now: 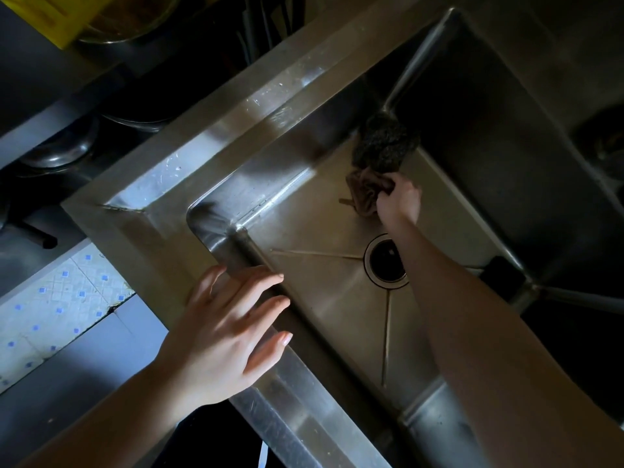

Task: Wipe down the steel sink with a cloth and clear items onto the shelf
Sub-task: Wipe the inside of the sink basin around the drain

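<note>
1. Sink (324, 298): steel and rectangular, lying on a diagonal across the frame. The basin floor fills the centre. Pressed creases run out from the drain (386, 261), which sits right of centre and looks dark.
2. Right hand (400, 201): upper right of centre, reaching down into the basin. The forearm comes up from the lower right and crosses the drain's right edge. The grip is closed, with fingers curled round the cloth (363, 194).
3. Cloth: brown and bunched, pressed to the basin floor near the far corner. Most of it sticks out to the left of the hand. A thin loose end trails further left on the steel.
4. Scourer (385, 146): dark and coarse, lodged in the far corner of the basin just above the cloth. I cannot tell whether the two touch.
5. Left hand (229, 332): lower centre-left, resting on the rim (209, 153). The grip is open and holds nothing. The fingers are straight and spread, and the fingertips reach over the inner edge of the basin.
6. Dark block (503, 275): at the right of the frame, against the basin's right wall. It is too dim to identify.
7. Upper left: pans (57, 150) in shadow beyond the rim. A yellow object (50, 15) is in the top-left corner.
8. Lower left: pale tiles (57, 305) with small blue squares, beside the sink.
9. The light is low, and the right side of the frame is nearly black.
</note>
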Available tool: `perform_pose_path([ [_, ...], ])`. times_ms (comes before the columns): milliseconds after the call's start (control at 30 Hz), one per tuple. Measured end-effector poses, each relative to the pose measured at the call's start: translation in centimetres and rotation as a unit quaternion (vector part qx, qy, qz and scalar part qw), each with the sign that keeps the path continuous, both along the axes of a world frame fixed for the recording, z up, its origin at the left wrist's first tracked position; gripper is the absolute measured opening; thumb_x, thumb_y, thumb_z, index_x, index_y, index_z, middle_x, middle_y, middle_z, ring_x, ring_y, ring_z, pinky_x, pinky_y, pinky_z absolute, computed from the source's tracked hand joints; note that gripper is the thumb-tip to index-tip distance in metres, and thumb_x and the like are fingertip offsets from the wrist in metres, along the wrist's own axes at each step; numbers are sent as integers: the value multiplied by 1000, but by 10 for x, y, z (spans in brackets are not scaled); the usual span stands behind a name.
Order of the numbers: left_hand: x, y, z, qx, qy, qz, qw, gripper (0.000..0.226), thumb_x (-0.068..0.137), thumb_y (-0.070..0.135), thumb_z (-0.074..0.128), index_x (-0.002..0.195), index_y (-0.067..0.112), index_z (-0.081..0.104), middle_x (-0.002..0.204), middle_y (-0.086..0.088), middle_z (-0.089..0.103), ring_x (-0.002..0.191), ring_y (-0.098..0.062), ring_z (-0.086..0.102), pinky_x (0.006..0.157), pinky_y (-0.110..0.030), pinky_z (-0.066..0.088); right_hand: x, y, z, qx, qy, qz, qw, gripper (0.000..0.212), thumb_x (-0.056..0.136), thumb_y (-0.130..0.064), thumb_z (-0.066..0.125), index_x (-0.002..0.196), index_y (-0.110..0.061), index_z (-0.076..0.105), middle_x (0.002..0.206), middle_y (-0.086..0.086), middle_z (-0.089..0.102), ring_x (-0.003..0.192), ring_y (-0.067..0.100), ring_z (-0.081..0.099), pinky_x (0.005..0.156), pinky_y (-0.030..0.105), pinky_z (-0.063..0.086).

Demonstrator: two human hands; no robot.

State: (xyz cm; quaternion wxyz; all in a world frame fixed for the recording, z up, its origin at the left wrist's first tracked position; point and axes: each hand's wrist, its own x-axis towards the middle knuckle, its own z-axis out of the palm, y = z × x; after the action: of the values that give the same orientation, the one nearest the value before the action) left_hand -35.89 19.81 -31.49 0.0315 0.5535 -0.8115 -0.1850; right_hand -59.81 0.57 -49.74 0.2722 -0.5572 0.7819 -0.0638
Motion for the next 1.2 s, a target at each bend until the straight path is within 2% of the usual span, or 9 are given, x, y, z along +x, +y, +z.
perform_pose_path([
  [200, 3, 4, -5, 3, 12, 4, 1000, 34, 83, 38, 50, 95, 14, 71, 116, -9, 64, 104, -22, 51, 93, -47, 36, 6, -32, 3, 54, 34, 63, 996, 40, 84, -11, 52, 120, -27, 59, 123, 8, 59, 121, 31, 48, 104, 44, 34],
  [367, 3, 5, -5, -10, 18, 8, 1000, 33, 82, 39, 51, 93, 14, 70, 115, -8, 63, 103, -20, 47, 92, -47, 35, -2, -32, 14, 105, 63, 61, 991, 37, 83, -11, 57, 118, -21, 61, 124, 12, 59, 119, 34, 51, 105, 46, 32],
  [500, 3, 5, -6, -18, 22, 15, 999, 33, 82, 39, 51, 93, 15, 70, 115, -8, 63, 101, -20, 46, 93, -46, 34, -2, -8, 20, 143, 97, 70, 982, 37, 83, -12, 62, 119, -17, 61, 124, 14, 60, 117, 34, 54, 99, 42, 39],
  [633, 4, 7, -8, -22, 27, 16, 999, 33, 84, 39, 49, 94, 15, 69, 116, -7, 62, 102, -20, 46, 94, -46, 33, 4, 33, 26, 175, 87, 96, 976, 27, 79, -13, 62, 106, -17, 68, 108, 12, 68, 101, 32, 62, 87, 37, 49],
  [733, 4, 8, -10, -27, 35, 21, 999, 34, 86, 40, 47, 95, 15, 69, 116, -7, 62, 101, -19, 46, 95, -47, 32, 7, 63, 29, 201, 76, 117, 970, 24, 80, -12, 58, 101, -17, 69, 101, 11, 68, 96, 31, 63, 79, 32, 48],
  [833, 4, 9, -12, -32, 40, 23, 998, 34, 86, 40, 47, 94, 15, 68, 115, -6, 62, 99, -19, 46, 95, -46, 31, 17, 91, 27, 203, 94, 185, 957, 26, 80, -10, 53, 98, -21, 68, 101, 8, 68, 102, 30, 61, 87, 35, 43],
  [1000, 4, 9, -13, -39, 40, 20, 998, 35, 88, 40, 45, 94, 14, 68, 115, -6, 62, 97, -20, 47, 94, -47, 33, 31, 107, 11, 129, 187, 369, 901, 33, 84, -16, 54, 116, -26, 57, 125, -2, 53, 118, 23, 46, 98, 39, 31],
  [1100, 4, 7, -13, -46, 36, 15, 998, 34, 87, 39, 46, 93, 14, 68, 114, -6, 62, 97, -21, 47, 93, -45, 34, 27, 79, 5, 104, 199, 312, 923, 38, 85, -13, 51, 121, -24, 53, 132, -1, 49, 122, 25, 43, 100, 42, 31],
  [1200, 4, 8, -12, -49, 35, 13, 998, 32, 87, 38, 48, 94, 14, 68, 114, -6, 62, 98, -20, 48, 93, -45, 34, 7, 47, 6, 73, 167, 155, 971, 37, 86, -9, 48, 121, -19, 54, 123, 8, 57, 116, 29, 50, 95, 41, 36],
])
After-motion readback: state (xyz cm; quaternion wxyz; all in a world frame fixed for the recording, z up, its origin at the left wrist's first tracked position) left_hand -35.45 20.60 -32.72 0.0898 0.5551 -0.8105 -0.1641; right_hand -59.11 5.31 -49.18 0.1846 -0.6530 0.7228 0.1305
